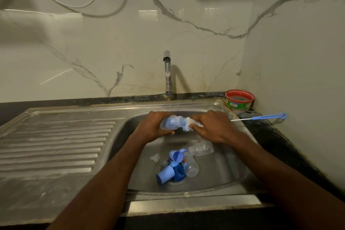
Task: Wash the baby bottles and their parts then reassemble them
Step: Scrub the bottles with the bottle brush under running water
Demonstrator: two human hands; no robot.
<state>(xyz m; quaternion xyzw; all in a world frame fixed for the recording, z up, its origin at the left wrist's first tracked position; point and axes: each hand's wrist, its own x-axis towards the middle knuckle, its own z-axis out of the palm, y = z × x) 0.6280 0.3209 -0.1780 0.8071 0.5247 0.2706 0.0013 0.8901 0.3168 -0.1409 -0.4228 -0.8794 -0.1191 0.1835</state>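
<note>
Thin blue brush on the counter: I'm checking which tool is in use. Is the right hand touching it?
Apart. The head view shows bare counter between the right hand and the thin blue brush.

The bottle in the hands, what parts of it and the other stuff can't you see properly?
Head view only:
- Bottle: the left hand wraps round part of it.
- Brush: its handle is hidden under the right hand.
- Pile in the sink: the blue caps and clear bottles overlap, so an exact count is not possible.
- Red tub: its label is too small to read.
</note>
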